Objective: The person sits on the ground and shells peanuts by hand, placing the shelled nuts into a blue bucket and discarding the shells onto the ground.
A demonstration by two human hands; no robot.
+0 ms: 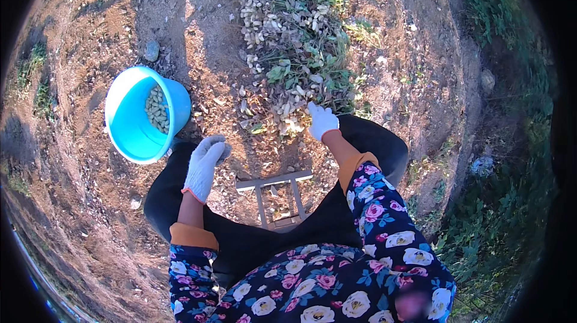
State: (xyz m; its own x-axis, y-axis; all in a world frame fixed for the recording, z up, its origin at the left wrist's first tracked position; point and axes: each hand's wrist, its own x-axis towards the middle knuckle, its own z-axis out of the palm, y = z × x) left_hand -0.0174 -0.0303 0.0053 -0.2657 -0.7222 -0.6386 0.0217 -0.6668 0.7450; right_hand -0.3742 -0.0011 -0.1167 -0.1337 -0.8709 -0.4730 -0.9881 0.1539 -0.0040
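Both my hands wear white knit gloves with orange cuffs. My left hand (205, 165) is over my left knee, just right of and below a light-blue plastic bucket (180, 102). Its fingers are curled together, and whether anything is inside them is hidden. The bucket leans towards me, with shelled-looking whole peanuts (157, 111) on its bottom. My right hand (323, 121) is by my right knee at the near edge of a heap of pulled peanut plants (311, 57), with pods and leaves at its fingertips. Its grip cannot be made out.
A low metal-framed stool (275, 181) shows between my legs. A grey stone (152, 50) lies behind the bucket. Dry soil with leaf litter (103, 192) spreads around, and green plants (491, 233) line the right side.
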